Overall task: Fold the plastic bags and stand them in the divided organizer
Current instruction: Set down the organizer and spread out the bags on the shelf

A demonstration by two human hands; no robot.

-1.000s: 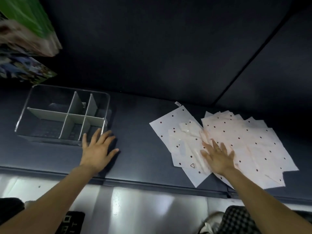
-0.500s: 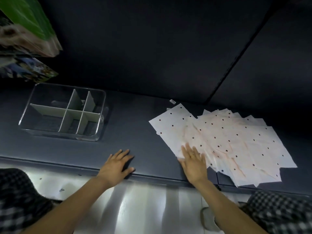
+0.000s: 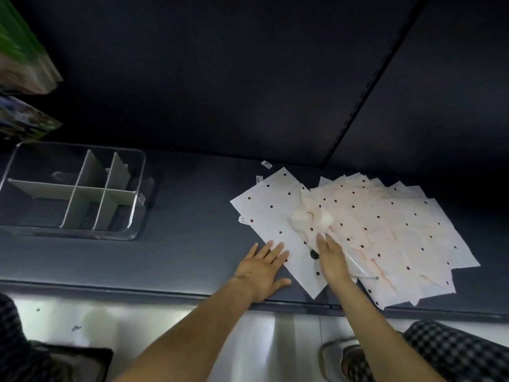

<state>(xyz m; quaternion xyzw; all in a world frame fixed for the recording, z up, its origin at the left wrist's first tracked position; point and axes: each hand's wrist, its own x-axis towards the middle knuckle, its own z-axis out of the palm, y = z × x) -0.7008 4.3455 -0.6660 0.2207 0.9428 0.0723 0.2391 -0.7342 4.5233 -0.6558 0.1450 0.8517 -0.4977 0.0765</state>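
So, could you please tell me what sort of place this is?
Probably a home or small stockroom: a dark padded surface serves as the worktop, a clear divided organizer sits on it, and printed packets are stacked at the upper left.

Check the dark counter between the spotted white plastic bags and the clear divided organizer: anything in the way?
Nothing visible. The dark counter lies bare between the spotted white plastic bags and the clear divided organizer. Only the left hand rests flat near the pile's left edge.

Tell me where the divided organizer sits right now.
In the head view, the divided organizer sits at the far left of the dark counter, well apart from the plastic bags on the right, with none of the bags in it.
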